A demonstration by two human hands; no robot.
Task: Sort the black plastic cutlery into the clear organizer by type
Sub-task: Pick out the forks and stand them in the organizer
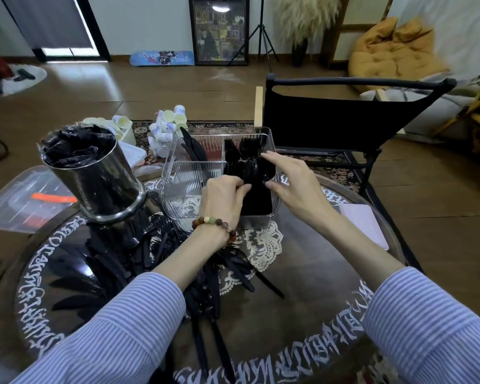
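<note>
Black spoons (254,173) going into the near-right compartment of the clear organizer (178,173)
Left hand (222,200) is pinching spoon handles, right hand (291,176) is hovering with fingers spread, gripping nothing; keep bowls aligned, seat them fully. Forks (245,148) are filling far-right, knives (193,146) leaning far-left, near-left looking bare. Unsorted cutlery pile (155,261) is lying on the table, steel canister (94,173) holding black wrappers

The organizer (190,173) is clear ribbed plastic, its walls catching the light. The cutlery (244,162) in it is glossy black plastic (so is the loose heap (139,245) on the table). The canister (94,178) is polished metal, mirror-bright. The tabletop (302,286) looks dark and glassy, a white lace doily (263,245) lying matt on it. Both sleeves (117,333) are striped woven cloth.
</note>
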